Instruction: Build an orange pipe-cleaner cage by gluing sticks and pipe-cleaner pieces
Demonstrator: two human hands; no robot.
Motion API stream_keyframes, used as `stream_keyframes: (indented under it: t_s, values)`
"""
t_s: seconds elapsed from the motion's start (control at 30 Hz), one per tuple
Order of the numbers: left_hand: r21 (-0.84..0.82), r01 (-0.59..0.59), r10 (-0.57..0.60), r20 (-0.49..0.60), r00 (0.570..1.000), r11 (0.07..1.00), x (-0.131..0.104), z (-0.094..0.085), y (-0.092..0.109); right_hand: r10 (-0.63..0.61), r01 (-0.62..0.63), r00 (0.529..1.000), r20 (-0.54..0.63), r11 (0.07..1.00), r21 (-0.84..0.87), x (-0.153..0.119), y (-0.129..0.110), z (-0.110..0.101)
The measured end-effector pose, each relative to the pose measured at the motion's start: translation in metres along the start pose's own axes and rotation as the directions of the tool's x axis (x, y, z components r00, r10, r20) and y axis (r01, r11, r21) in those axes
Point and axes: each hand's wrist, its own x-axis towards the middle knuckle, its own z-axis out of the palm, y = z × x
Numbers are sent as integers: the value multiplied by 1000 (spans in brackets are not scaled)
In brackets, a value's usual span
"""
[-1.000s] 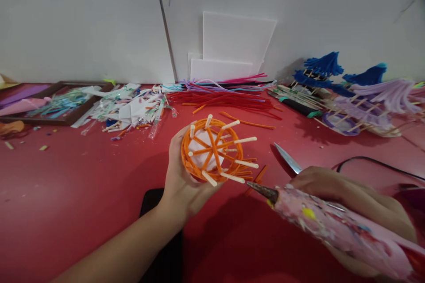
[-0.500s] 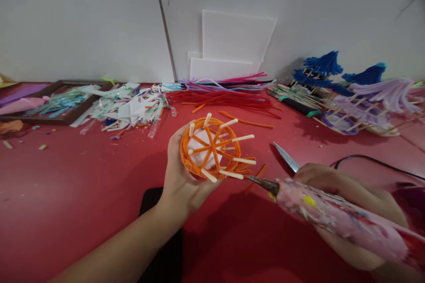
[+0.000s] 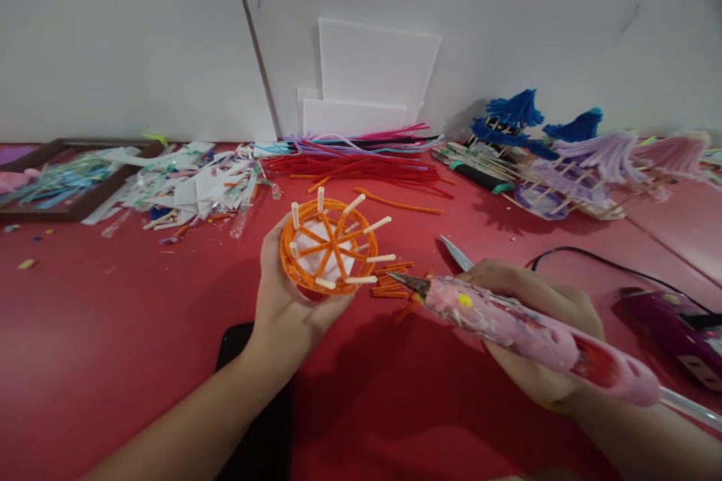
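Note:
My left hand (image 3: pixel 293 323) is wrapped round a small round frame of orange pipe cleaners and pale sticks (image 3: pixel 332 244). Orange spokes cross over its open top, stick ends jut out round the rim, and white shows inside. My right hand (image 3: pixel 535 308) grips a pink hot glue gun (image 3: pixel 508 327), smeared with dried glue; a clear glue stick (image 3: pixel 688 407) protrudes from its back. Its dark nozzle points left, close to the frame's lower right stick ends. Short cut orange pieces (image 3: pixel 392 282) lie between frame and nozzle. Behind my right hand a metal blade (image 3: pixel 456 253) shows, its other end hidden.
Red and coloured pipe cleaners (image 3: pixel 366 164) lie along the wall below white boards (image 3: pixel 377 64). Scraps (image 3: pixel 206 188) and a brown frame (image 3: pixel 62 214) are at left. Blue and lilac stick models (image 3: pixel 592 158) stand at right, above a purple device (image 3: pixel 671 334). A black flat object (image 3: pixel 256 436) lies under my left forearm.
The view has shifted slightly right. My right hand has brought the glue gun up and left, exposing the purple device and the glue stick. My left hand keeps the orange frame, now turned slightly.

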Motion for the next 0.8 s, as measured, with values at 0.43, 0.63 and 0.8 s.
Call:
stream_keyframes:
  t_s: [0.43,0.63,0.8]
  values:
    - [51,-120,117,62,991,991,4,1,12,67,-65,998,-8,990,125,-8,5,2]
    - [83,-94,89,59,994,992,2,1,14,73,-70,997,-14,985,155,-10,6,3]
    - [54,-118,114,78,990,992,2,0,13,39,-42,999,19,987,153,-6,4,2]
